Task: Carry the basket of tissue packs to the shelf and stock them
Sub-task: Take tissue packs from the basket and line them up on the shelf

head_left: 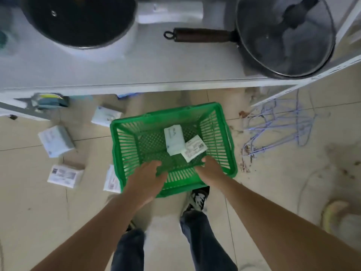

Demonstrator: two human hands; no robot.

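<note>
A green plastic basket [222, 118] stands on the tiled floor below the front edge of a white shelf [136, 75]. Two white tissue packs lie in it: one flat [173, 141], the other [194, 148] tilted against it. Both my hands reach into the basket from its near side. My left hand [145, 178] hovers over the near rim with fingers spread and nothing in it. My right hand [210, 169] has its thumb tip at the lower corner of the tilted pack; its fingers curl downward and hide whether they grip.
Several more tissue packs lie on the floor left of the basket [56, 140] [65, 176] [106, 115] [112, 179]. On the shelf are a black pot [78, 20] and a lidded pan [283, 36]. Blue wire hangers [277, 124] lie on the right. My shoe [198, 198] touches the basket.
</note>
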